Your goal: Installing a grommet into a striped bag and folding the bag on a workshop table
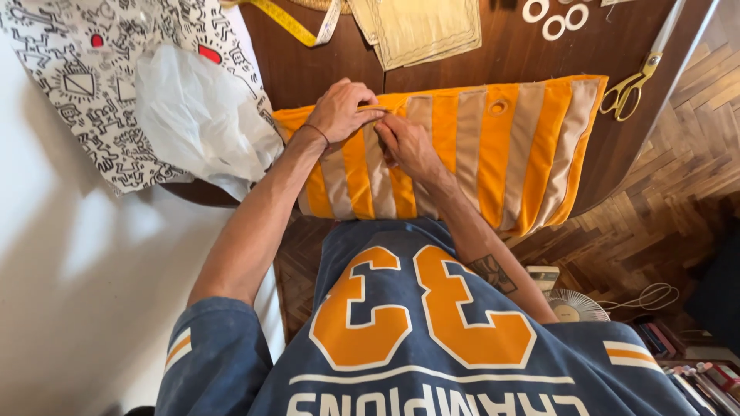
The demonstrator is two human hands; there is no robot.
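I see my left hand [341, 108] pinching the top edge of the orange-and-beige striped fabric [493, 154], pinning it flat at the bench's near edge, while my right hand [407, 142] closes its grip on the same hem; scissors [634, 86] lie toward the right edge.

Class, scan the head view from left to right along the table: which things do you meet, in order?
Black-and-white patterned fabric → white plastic bag → left hand → right hand → metal eyelet in the orange-and-beige striped fabric → yellow-handled scissors.
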